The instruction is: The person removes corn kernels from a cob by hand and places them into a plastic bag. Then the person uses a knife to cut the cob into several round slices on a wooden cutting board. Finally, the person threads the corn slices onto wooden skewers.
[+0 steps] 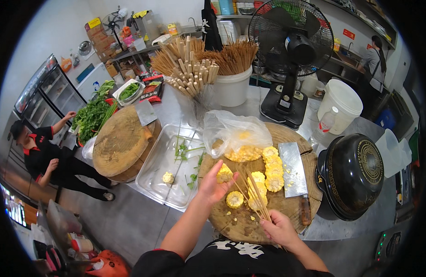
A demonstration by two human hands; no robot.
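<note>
A round piece of corn on the cob is held in my left hand above a round wooden chopping block. My right hand grips a bundle of thin wooden skewers, whose tips fan out up and to the left; one reaches close to my left hand. Two rows of cut corn rounds lie on the block, and a single corn round lies apart from them. A cleaver rests flat to their right. Behind the rows, a clear plastic bag partly covers loose yellow pieces.
Left of the block sit a metal tray with herb sprigs and a second chopping block bearing a cleaver. A black lidded pot stands at right, a fan and skewer bucket behind. Another person stands at far left.
</note>
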